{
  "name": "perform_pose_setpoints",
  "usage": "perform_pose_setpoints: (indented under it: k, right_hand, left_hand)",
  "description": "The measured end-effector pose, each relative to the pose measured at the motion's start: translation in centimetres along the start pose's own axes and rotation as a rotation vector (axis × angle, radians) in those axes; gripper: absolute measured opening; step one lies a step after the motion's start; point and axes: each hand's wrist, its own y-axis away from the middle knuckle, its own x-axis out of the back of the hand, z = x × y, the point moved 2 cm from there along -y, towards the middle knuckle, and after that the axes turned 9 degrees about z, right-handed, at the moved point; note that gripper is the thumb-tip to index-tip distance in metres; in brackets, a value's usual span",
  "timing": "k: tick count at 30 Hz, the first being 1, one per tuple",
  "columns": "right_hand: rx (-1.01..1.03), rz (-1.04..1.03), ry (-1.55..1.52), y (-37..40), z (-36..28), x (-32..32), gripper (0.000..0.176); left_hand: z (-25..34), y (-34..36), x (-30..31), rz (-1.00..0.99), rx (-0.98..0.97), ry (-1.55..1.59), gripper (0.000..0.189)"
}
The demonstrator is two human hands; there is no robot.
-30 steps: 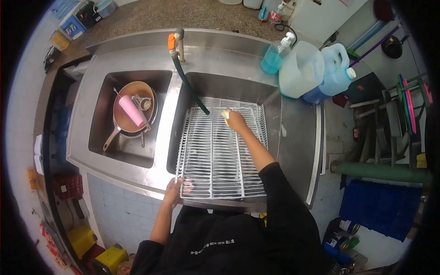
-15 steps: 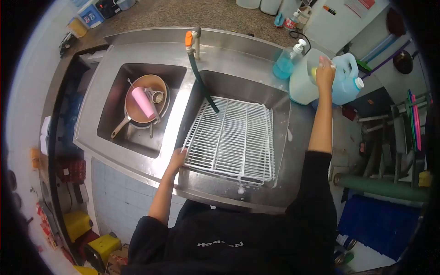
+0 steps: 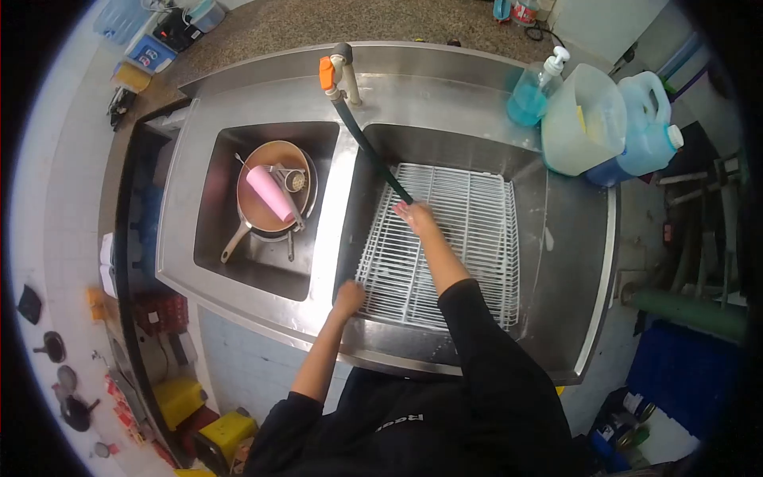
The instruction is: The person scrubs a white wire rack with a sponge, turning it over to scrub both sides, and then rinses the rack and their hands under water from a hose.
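Note:
A white wire rack lies in the right-hand sink basin. My left hand is closed on the rack's near left corner. Over the middle of the rack, my right hand is open at the lower end of a dark green hose, fingers stretched out and nothing gripped in them. The hose runs down from a tap with an orange handle. On the counter to the right, a cut-open translucent jug has a yellow piece inside.
In the left basin, a frying pan holds a pink cup and a small strainer. A pump bottle of blue liquid and a large blue jug stand at the back right. Blue and yellow bins sit below.
My right hand has left the cut-open jug and moved left to the hose end; the yellow piece now sits in the jug. My left hand stays at the rack's corner. The view has shifted.

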Motion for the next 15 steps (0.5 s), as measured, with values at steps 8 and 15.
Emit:
perform_pose_setpoints:
  k: [8,15]
  right_hand:
    - [0.237,-0.121,0.149,0.6,-2.2,-2.6,0.046]
    - [0.58,-0.053,1.176,7.3,-2.1,-5.5,0.043]
  left_hand:
    - [6.2,-7.3,-0.7,-0.026,-0.134,0.555,0.033]
    - [12.3,-16.9,-8.8,-0.427,0.497,1.818,0.024]
